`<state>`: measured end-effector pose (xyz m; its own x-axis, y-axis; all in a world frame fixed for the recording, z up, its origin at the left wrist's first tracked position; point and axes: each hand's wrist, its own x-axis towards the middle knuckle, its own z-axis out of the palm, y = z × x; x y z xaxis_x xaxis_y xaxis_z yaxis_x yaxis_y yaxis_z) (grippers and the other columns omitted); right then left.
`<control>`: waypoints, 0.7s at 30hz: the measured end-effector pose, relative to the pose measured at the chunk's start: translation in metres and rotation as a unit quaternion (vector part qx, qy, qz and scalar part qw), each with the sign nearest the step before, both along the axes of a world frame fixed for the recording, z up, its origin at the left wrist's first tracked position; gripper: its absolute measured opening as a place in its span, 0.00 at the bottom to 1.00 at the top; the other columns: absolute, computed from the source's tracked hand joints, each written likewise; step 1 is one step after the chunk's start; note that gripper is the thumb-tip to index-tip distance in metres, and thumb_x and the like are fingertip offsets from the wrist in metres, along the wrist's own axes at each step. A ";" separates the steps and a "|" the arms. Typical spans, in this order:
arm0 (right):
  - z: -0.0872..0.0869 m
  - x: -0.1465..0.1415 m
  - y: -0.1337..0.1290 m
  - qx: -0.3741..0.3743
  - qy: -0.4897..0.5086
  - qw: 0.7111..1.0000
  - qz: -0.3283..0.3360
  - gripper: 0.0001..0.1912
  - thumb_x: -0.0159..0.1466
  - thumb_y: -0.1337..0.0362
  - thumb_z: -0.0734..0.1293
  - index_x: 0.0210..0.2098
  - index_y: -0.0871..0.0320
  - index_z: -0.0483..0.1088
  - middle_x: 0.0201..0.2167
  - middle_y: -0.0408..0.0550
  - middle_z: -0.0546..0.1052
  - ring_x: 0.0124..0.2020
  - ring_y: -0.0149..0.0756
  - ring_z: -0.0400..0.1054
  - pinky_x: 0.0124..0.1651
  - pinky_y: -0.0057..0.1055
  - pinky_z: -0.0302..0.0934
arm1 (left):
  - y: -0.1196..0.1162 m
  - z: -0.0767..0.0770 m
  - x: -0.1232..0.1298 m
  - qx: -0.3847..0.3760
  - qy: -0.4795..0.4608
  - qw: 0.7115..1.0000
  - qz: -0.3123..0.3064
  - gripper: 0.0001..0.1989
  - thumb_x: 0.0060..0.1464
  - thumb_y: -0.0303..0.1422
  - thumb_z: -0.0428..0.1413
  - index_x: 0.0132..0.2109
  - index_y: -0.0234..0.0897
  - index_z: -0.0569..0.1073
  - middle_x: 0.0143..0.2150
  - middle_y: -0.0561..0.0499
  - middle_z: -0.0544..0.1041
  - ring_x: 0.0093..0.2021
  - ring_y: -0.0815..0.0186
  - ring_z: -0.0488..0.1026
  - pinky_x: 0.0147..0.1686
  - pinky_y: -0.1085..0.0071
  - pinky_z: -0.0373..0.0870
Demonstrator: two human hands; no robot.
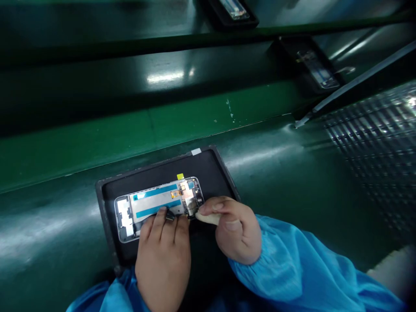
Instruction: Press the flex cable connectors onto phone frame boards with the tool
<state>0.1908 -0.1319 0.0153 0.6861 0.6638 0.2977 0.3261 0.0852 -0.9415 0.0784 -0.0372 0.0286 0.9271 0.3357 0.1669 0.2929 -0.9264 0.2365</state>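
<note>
An opened phone (pixel 156 203) lies tilted in a black tray (pixel 211 169), its inside facing up. Two blue strips run along its middle, and the circuit board (pixel 191 195) shows at its right end. My left hand (pixel 164 255) reaches over the phone's near edge, its fingers close together and holding it. A small black piece (pixel 169 214) shows between those fingers; its kind is unclear. My right hand (pixel 238 227) is closed around a pale, blunt-ended tool (pixel 209 218), whose tip meets the phone's near right corner by the board. My left thumb is hidden.
Behind a raised green ledge (pixel 136 130), two more black trays hold opened phones (pixel 320 71) (pixel 235 8). A grey rod or cable (pixel 357 82) slants across the right. Clear ribbed plastic (pixel 380 160), blurred, lies at the right. A yellow tab (pixel 180 176) sticks out beyond the phone's far edge.
</note>
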 end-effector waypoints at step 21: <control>-0.004 0.001 -0.003 0.000 -0.020 0.999 0.038 0.09 0.65 0.57 0.56 0.43 0.50 0.62 0.32 0.45 0.72 0.32 0.38 0.68 0.34 0.38 0.65 | -0.003 -0.003 -0.001 0.004 -0.010 1.000 0.006 0.12 0.53 0.25 0.45 0.37 0.32 0.73 0.32 0.46 0.74 0.43 0.54 0.69 0.41 0.58 0.63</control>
<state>0.1919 -0.1345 0.0114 0.6209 0.7134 0.3249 0.3569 0.1118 -0.9274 0.0776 -0.0399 0.0251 0.9192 0.3456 0.1890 0.2995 -0.9249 0.2343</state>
